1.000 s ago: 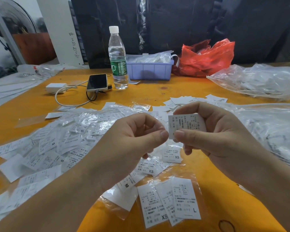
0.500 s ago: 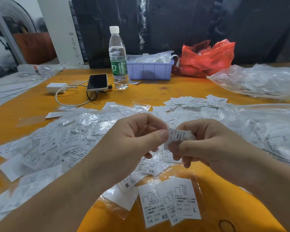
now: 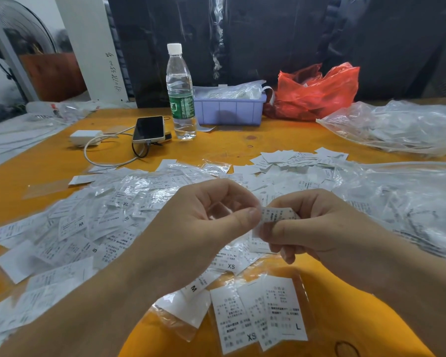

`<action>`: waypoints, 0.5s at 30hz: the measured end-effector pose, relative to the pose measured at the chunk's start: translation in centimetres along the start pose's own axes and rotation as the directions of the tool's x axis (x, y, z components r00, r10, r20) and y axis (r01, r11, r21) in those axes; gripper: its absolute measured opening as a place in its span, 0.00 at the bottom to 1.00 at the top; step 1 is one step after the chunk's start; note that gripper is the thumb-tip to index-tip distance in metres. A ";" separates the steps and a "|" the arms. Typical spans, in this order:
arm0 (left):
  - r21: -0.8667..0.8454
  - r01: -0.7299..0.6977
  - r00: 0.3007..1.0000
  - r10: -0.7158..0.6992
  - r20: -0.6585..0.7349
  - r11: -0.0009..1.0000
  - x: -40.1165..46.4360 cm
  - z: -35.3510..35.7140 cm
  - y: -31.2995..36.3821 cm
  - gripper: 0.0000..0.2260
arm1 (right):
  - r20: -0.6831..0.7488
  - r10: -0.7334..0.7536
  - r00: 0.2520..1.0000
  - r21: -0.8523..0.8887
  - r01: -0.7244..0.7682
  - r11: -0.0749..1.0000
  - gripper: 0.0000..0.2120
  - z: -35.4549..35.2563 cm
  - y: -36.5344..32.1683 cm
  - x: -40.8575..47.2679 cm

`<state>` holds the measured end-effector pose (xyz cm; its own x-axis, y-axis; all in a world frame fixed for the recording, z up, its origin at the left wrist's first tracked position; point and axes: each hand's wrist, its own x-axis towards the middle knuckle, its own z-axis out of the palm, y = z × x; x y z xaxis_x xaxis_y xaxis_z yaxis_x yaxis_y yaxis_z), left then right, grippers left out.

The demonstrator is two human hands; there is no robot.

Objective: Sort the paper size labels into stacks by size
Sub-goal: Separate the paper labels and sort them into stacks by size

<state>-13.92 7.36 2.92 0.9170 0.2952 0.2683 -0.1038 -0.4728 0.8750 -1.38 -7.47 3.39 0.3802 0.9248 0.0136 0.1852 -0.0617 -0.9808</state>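
We see both hands raised together over the orange surface [image 3: 242,150]. The right hand [image 3: 317,228] grips a small paper label [image 3: 278,215] between thumb and curled fingers, and the left hand [image 3: 204,222] pinches the same label's left edge with thumb against forefinger, so the label sits bent between the two hands. Its size letter we cannot read.

Beneath and to the left of the hands spreads a loose heap of labels in clear sleeves [image 3: 88,222], with M, S and XL showing among them. Just below the hands lie three overlapping bagged labels [image 3: 263,315], one marked XS and one L. Beyond the right hand sits a small stack of plain labels [image 3: 294,158], and to its right a large clear plastic bag [image 3: 402,202].

Well beyond the hands stand a water bottle [image 3: 180,94], a phone [image 3: 149,129] with a white charger [image 3: 85,137], a lilac tray [image 3: 229,109] and a red plastic bag [image 3: 317,91].
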 end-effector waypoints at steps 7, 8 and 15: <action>0.014 -0.005 1.000 0.005 -0.005 1.000 0.0 0.1 0.4 0.07 | -0.015 -0.008 1.000 -0.017 0.007 1.000 0.01 0.1 -0.1 0.0; 0.024 -0.012 1.000 0.013 -0.019 1.000 -0.1 0.1 0.4 0.06 | -0.022 -0.008 1.000 -0.024 0.007 1.000 0.01 0.1 -0.1 0.0; 0.017 -0.036 0.996 0.038 -0.083 0.999 -0.1 0.1 0.5 0.05 | -0.060 -0.018 0.998 -0.063 0.015 0.998 0.02 -0.2 0.0 0.1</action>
<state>-14.02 7.00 3.28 0.8775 0.3448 0.3333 -0.1303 -0.4974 0.8577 -1.15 -7.47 3.48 0.4306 0.9015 0.0433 0.2478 -0.0719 -0.9661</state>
